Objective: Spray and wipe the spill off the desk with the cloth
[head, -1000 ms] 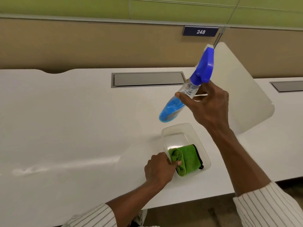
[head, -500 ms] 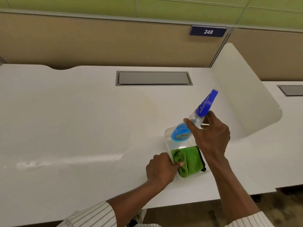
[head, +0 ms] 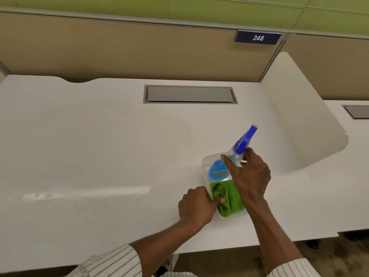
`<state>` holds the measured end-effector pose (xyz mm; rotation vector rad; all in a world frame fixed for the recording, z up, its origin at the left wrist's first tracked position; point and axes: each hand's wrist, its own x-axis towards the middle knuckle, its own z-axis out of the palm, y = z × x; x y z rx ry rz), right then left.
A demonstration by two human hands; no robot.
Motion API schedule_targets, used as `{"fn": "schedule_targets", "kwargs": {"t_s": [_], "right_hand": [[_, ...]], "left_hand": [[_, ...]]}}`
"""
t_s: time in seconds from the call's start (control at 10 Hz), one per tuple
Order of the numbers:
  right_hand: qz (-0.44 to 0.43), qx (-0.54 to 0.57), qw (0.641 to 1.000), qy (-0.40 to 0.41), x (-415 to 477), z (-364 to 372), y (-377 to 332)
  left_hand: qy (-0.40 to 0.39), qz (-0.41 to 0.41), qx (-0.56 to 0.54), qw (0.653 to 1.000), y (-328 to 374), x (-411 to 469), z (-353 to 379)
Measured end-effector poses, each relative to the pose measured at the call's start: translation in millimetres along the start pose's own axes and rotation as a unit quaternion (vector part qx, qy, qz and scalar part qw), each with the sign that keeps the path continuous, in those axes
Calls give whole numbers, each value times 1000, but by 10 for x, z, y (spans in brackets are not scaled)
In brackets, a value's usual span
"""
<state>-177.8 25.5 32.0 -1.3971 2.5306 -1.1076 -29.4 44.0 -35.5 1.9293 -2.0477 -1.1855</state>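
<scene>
Your right hand (head: 247,176) is wrapped around the neck of the spray bottle (head: 229,162), which leans with its blue base down inside the clear tray (head: 205,162) and its blue trigger head pointing up and away from you. Your left hand (head: 196,205) is loosely curled at the tray's near left edge, thumb tip pressing on the rolled green cloth (head: 227,198); not a full grip on it yet, only contact. Cloth lies in the near half of the tray, just under your right wrist and touching the bottle's base or very close to it. Tray sits on the white tabletop (head: 99,156) between both hands. Faint smeared streak on the tabletop well off to the left of your left hand (head: 60,195); likely the spill or glare, cannot tell which. Handling, as judged: bottle is rigid plastic, part full, so fairly light but bottom-heavy; smooth neck may slip, so hold just below the trigger head. Cloth is soft, light, plush microfibre; it will unroll when lifted, so pinch the whole roll between thumb and fingers across its middle, not one loose edge. Tray is thin and light and may slide or lift with the cloth.
</scene>
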Motion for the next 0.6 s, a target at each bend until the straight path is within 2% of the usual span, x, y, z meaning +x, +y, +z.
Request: {"fn": "schedule_targets", "kwargs": {"t_s": [0.3, 0.5, 0.6], "right_hand": [[22, 12, 1000, 2, -31, 65, 60], [80, 7, 997, -14, -183, 30, 10], [150, 41, 988, 7, -393, 11, -6]], "left_hand": [[-14, -2, 8, 1000, 7, -29, -20], [-40, -20, -8, 999, -100, -66, -117], [-77, -21, -44, 996, -292, -42, -171]]}}
